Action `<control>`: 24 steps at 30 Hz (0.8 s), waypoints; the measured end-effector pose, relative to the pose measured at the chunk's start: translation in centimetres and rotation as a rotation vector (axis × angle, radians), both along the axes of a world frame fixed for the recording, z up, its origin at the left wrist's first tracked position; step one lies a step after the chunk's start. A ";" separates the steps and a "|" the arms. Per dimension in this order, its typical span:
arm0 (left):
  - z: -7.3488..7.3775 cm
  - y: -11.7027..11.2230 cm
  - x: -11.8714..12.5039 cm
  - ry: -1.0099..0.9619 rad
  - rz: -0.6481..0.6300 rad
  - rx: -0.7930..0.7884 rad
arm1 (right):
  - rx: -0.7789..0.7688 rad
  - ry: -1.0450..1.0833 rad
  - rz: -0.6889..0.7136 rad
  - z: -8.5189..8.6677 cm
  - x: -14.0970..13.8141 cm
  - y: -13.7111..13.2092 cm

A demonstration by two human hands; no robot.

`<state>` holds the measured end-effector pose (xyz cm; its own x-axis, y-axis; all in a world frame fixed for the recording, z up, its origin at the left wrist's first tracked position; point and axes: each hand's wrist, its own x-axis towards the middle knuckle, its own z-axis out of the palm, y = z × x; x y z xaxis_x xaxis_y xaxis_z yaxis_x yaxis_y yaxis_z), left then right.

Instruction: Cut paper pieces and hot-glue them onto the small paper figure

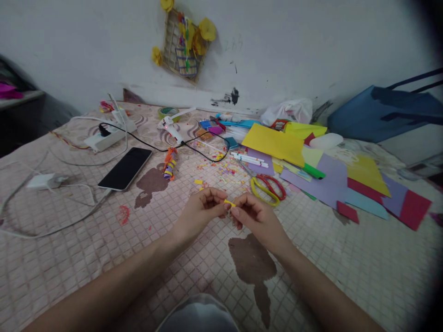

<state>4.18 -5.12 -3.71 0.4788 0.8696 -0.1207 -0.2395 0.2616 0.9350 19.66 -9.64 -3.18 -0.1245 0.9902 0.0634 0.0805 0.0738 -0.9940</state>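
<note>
Between my two hands is a small yellow piece of paper (230, 203), pinched at both ends by thumbs and fingertips. My left hand (204, 208) is closed on its left end, and my right hand (255, 216) is closed on its right end. Just beyond the right hand lie scissors with yellow handles (265, 192) and another pair with red handles (277, 185). Tiny coloured paper scraps (221, 168) are scattered past my fingers. A small striped purple and yellow paper figure with orange parts (169, 168) lies farther left.
Coloured sheets (321, 177) and a yellow sheet (273, 144) spread over the right side. At left are a phone (126, 168), a power strip (110, 134) and a charger (43, 181) with cables. A glue gun (172, 130) with its black cord lies at the back, near green tape (168, 112).
</note>
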 end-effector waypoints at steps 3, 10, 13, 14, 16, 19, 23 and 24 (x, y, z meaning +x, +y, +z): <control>0.0 0.0 0.0 0.008 0.000 0.004 | 0.003 -0.022 -0.022 0.0 -0.1 0.0; -0.1 0.2 -0.2 0.058 -0.098 0.029 | 0.010 -0.041 -0.040 0.1 -0.2 -0.2; -0.2 0.1 -0.2 0.094 -0.167 -0.008 | -0.016 -0.033 -0.044 0.0 -0.1 -0.2; -0.1 0.1 -0.2 0.102 -0.174 -0.026 | -0.023 -0.027 -0.045 -0.1 -0.1 -0.2; 0.0 0.0 -0.2 0.101 -0.171 -0.059 | -0.033 -0.002 -0.040 -0.3 -0.1 -0.1; 0.2 -0.1 -0.2 0.058 -0.163 -0.110 | -0.055 0.065 -0.019 -0.4 -0.2 -0.1; 0.2 -0.2 -0.1 0.026 -0.144 -0.149 | -0.098 0.117 0.010 -0.4 -0.3 0.0; 0.1 -0.2 -0.1 0.022 -0.139 -0.152 | -0.099 0.122 0.017 -0.4 -0.3 0.0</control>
